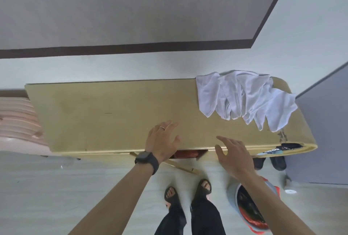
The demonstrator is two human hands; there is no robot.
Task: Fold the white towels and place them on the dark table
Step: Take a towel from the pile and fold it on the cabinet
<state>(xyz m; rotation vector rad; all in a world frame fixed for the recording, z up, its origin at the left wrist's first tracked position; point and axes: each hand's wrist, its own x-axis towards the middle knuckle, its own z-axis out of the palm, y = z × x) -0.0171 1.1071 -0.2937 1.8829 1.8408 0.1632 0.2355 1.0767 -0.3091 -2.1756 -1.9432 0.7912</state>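
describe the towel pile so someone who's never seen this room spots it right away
Find the long yellow wooden bench across the middle of the view. Follow its top to the right end, past the person's right hand: the white towels lie there in a crumpled heap. They are the only cloth on that top.

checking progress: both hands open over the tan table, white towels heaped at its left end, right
No: the head view shows the white towels heaped at the right end of the tan table, not the left. The left hand and right hand are open over it.
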